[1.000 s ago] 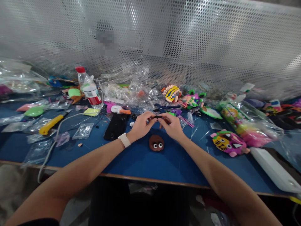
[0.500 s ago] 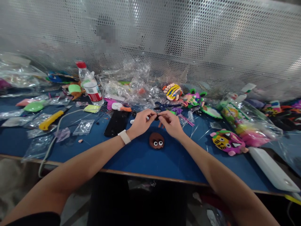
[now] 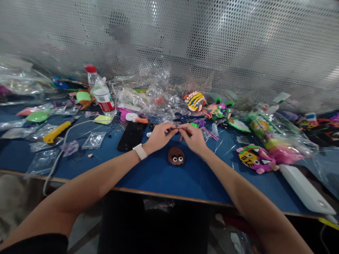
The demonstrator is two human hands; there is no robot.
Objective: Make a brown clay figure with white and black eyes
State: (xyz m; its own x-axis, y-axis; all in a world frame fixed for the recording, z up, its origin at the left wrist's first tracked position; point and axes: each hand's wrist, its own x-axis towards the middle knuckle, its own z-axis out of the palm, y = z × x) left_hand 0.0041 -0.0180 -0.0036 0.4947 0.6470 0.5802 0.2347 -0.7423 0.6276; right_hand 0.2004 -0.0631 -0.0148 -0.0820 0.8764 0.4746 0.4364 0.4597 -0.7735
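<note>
My left hand and my right hand meet fingertip to fingertip above the blue table. Thumbs and forefingers are pinched around a small dark brown piece, apparently modelling clay, mostly hidden by the fingers. Just below them on the table lies a round brown clay face with two white googly eyes; neither hand touches it. A pale band circles my left wrist. Behind the hands rest dark-handled pliers or scissors, partly covered.
To the left are a black phone, a yellow utility knife, a white cable and a red-capped bottle. Rightward lie a pink-and-yellow clay animal and a white device. Plastic bags and clay figures line the metal mesh wall.
Both hands stay pinched together in nearly the same place, with the fingertips shifted slightly. The dark piece shows less between them. The view has tilted a little.
</note>
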